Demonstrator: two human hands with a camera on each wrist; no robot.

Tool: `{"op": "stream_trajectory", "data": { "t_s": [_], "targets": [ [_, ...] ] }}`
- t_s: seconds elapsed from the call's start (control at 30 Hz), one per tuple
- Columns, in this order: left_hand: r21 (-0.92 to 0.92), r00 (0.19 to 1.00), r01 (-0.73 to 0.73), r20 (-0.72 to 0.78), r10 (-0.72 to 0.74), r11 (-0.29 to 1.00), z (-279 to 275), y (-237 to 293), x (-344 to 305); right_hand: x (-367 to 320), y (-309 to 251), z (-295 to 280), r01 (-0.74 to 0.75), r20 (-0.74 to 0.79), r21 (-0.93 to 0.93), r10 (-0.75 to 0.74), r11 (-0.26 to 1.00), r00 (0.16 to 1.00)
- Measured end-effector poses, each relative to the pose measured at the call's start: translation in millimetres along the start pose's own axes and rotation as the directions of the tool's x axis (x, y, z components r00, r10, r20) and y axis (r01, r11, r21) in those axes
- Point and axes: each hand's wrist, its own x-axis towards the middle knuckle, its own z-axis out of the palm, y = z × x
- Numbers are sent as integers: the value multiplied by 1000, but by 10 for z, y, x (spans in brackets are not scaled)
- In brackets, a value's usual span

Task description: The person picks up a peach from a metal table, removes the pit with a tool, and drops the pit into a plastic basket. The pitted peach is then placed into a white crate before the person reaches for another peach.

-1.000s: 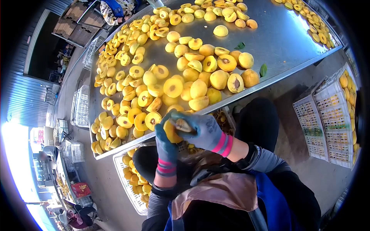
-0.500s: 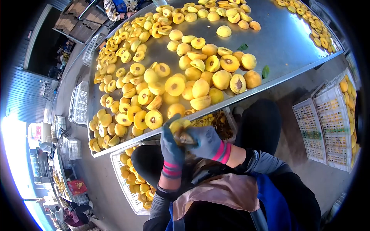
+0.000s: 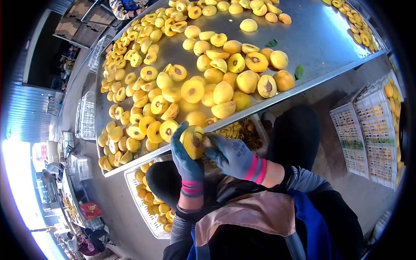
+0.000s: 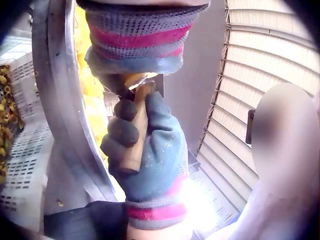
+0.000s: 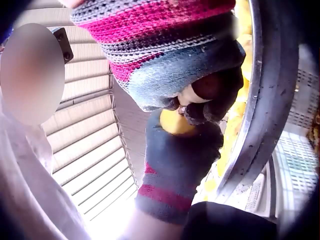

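My left hand [image 3: 187, 162], in a grey glove with pink cuff bands, grips a yellow peach half [image 3: 189, 139] near the table's front edge. Its cut face with a brown centre turns toward my right hand [image 3: 236, 157]. That hand, gloved the same way, holds a wooden-handled tool [image 4: 137, 135] with fingers wrapped round the handle. The tool's tip meets the brown centre of the peach; its working end is mostly hidden. In the right wrist view the peach half [image 5: 176, 123] shows between both hands, just under the handle [image 5: 191, 96].
Many peach halves [image 3: 193, 90] cover the left and middle of the metal table [image 3: 303, 32], with two leaves at right. Below its edge are a crate of peaches [image 3: 130, 184] and a bin of brown and yellow scraps [image 3: 242, 132]. Stacked white crates [image 3: 362, 134] stand at right.
The peach half has turned in my left hand, so its cut face shows more. My right hand, with the tool, has shifted slightly right and down.
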Motion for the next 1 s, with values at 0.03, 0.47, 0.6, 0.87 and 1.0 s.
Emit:
{"op": "stream_trajectory", "data": {
  "t_s": [0.03,0.47,0.6,0.87,1.0],
  "targets": [
    [-21,1000,10,-16,-11,1000,22,22,-1,1,-5,-6,-10,7,1,10,1000,1000],
    [-122,977,207,83,-198,971,7,-13,42,-34,92,-100,47,116,-61,-40,997,992],
    [-171,903,386,272,-333,906,-146,20,127,-55,75,-123,-18,232,-122,46,992,972],
    [-74,938,282,229,-259,956,-117,-74,158,-46,70,-75,-274,251,157,230,949,940],
    [-289,971,232,15,-238,929,-24,-159,-60,-35,33,-44,-392,340,292,289,872,895]
  ]
}}
